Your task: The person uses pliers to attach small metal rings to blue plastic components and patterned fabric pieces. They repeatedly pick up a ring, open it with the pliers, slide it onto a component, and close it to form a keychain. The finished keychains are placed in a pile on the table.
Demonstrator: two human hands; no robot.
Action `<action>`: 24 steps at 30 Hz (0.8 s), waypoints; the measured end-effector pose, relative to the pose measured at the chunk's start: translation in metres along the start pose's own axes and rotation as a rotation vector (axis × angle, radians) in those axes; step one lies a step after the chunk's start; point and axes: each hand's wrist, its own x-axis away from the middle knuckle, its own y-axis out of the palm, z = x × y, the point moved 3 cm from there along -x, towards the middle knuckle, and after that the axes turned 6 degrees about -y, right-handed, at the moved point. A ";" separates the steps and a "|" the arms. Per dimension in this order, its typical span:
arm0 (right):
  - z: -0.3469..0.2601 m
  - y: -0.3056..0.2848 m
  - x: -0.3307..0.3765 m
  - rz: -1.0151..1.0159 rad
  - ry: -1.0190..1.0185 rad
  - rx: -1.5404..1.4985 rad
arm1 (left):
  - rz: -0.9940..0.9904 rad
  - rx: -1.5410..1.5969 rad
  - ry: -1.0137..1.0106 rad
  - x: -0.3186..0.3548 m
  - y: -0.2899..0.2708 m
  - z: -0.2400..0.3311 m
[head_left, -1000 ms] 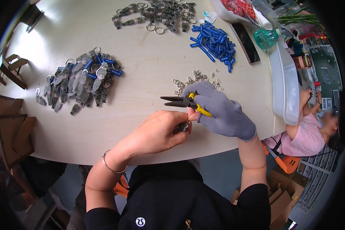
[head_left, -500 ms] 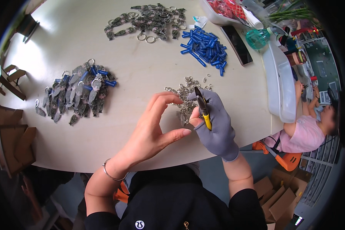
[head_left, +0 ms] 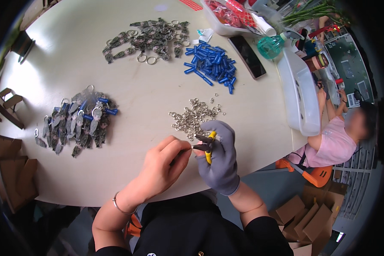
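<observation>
Grey-gloved right hand [head_left: 219, 160] has swung its yellow-handled pliers [head_left: 205, 146] level, nose meeting the bare left hand [head_left: 162, 168], whose grip pinches something unseen.

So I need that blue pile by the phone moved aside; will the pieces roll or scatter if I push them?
The blue pieces look like short loose tubes, so they would probably roll and spread rather than slide together. They seem small and light, and strays already lie at the pile's edge. Scooping may work better than pushing across the smooth table.
</observation>
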 end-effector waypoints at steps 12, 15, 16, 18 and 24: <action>0.151 -0.025 -0.023 -0.036 0.492 0.354 | 0.029 0.113 -0.161 0.000 0.004 -0.006; 0.169 -0.019 -0.036 -0.213 0.574 0.421 | 0.049 0.106 -0.152 0.001 0.003 -0.008; 0.174 -0.016 -0.039 -0.273 0.614 0.412 | 0.056 0.100 -0.147 0.001 0.003 -0.008; 0.186 -0.012 -0.045 -0.365 0.675 0.441 | 0.055 0.103 -0.149 0.000 0.003 -0.008; 0.168 -0.011 -0.050 -0.288 0.621 0.302 | 0.108 0.088 -0.133 0.001 -0.001 -0.007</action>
